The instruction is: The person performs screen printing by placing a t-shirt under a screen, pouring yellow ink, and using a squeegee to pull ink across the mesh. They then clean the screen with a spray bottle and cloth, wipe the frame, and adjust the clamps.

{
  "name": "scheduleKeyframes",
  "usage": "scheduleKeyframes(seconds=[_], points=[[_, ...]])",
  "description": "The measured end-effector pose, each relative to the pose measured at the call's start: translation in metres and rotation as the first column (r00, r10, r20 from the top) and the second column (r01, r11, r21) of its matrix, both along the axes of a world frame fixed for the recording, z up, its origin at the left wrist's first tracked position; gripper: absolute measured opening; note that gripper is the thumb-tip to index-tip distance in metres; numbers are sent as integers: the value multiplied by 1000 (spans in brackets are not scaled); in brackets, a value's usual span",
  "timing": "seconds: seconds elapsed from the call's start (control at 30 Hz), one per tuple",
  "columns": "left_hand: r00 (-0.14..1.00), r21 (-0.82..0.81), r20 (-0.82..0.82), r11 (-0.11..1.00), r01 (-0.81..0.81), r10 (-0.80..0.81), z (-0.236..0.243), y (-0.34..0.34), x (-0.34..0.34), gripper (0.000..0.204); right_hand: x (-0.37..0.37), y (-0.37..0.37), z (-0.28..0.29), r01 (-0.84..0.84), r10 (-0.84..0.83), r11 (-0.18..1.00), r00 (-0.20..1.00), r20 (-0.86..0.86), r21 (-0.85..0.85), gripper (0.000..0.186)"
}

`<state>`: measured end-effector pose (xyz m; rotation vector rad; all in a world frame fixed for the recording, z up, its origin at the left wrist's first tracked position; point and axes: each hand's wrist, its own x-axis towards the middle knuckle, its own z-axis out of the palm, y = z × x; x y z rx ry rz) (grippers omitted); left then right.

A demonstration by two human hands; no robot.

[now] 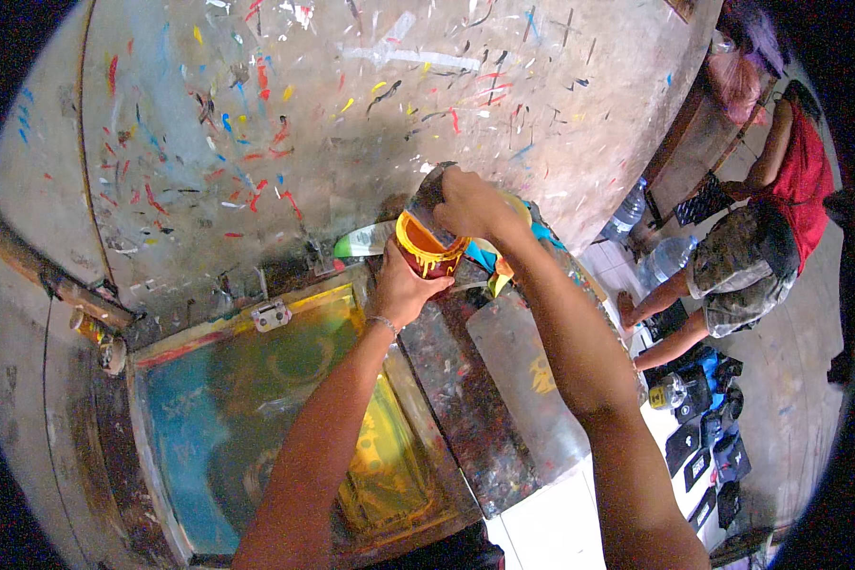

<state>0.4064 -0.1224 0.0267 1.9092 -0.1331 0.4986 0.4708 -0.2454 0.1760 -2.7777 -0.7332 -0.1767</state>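
My left hand [404, 287] is wrapped round a small ink tub [433, 255] with an orange-yellow inside and yellow drips down its dark red wall. In my right hand [475, 204] is a broad scraper [425, 205]; its blade points down into the tub's mouth. How deep the blade reaches is hidden by the rim and my fingers. Below my left forearm lies a screen-printing frame [285, 399], its mesh stained blue, green and yellow. A white and green piece [363, 241] rests against the wall beside the tub.
The wall [304, 114] ahead is streaked with paint. A stained board [470, 408] with a grey sheet [522, 366] adjoins the frame. At right, a person in a red top [806, 180] bends near plastic bottles [670, 258] and dark printed pieces [698, 465] on the floor.
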Motion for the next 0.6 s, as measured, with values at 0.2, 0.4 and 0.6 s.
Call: scheduleKeyframes(seconds=[0.2,0.4,0.6], points=[[998,14,-54,1000,-7,8,-1,0,2,98,-12,-2,-26,89,-104,963,994,45,253,37],[997,8,-71,1000,-3,3,5,-1,-4,94,-21,4,-41,214,-238,876,971,0,433,35],[996,-64,-72,997,41,-46,3,-1,-2,94,-11,23,-38,217,-307,808,949,76,547,34]])
